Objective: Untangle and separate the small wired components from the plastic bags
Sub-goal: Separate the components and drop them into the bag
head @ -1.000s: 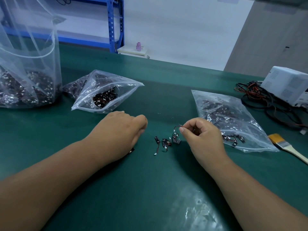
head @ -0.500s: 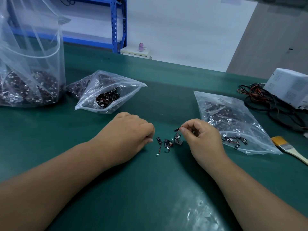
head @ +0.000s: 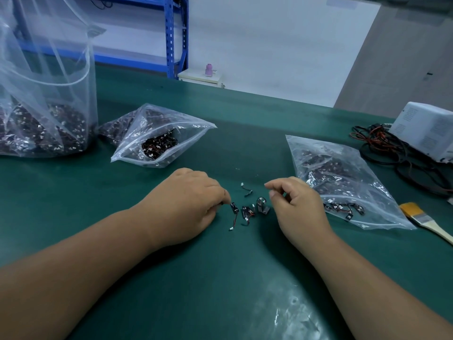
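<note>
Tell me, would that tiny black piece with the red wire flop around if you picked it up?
Probably yes: the tiny black piece trails a thin, curvy red wire, so that would likely dangle. It looks very light, being so small beside the left hand. Its wire may snag the neighbouring pieces.

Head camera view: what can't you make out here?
All in the head view:
Left hand: fingertips curl under, hidden by its own back; any grip unclear.
Right hand: whether it pinches a thin wire, too small.
Large bag: cut by left and top edges.
Brush: handle cut by right edge.
Bagged components: crinkled plastic blurs them.
</note>
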`<state>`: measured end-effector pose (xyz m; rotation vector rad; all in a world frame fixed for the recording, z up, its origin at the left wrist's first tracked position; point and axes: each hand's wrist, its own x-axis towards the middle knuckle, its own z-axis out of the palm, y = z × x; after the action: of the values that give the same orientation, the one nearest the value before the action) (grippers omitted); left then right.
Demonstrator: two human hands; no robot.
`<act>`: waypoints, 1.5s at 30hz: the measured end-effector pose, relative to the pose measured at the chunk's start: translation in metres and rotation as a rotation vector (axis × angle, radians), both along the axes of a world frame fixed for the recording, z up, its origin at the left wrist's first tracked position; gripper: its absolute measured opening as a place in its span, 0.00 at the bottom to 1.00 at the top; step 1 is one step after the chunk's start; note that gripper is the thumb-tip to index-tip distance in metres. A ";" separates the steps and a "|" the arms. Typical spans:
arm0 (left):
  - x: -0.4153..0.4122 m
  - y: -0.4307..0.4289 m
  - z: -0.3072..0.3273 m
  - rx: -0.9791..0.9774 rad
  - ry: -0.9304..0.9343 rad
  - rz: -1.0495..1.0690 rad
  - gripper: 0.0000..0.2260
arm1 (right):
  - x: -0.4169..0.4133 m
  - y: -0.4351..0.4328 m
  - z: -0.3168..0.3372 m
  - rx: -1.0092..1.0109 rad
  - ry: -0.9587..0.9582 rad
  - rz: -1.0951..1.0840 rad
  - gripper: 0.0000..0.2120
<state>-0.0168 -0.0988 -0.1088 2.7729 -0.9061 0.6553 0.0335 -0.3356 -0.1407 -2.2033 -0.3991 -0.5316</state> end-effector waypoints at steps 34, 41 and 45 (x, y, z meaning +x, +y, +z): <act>0.000 -0.009 -0.004 -0.374 0.143 -0.038 0.04 | -0.032 0.018 0.009 -0.198 -0.330 0.257 0.05; 0.002 -0.004 -0.007 -0.294 0.100 0.091 0.10 | -0.025 0.012 0.009 -0.073 -0.335 0.171 0.05; 0.006 0.006 -0.008 -0.052 0.216 0.303 0.14 | -0.013 0.002 0.007 0.066 -0.198 -0.052 0.07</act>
<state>-0.0112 -0.0932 -0.1170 2.8868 -0.4253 0.3980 0.0204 -0.3333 -0.1334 -2.1092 -0.4234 -0.7842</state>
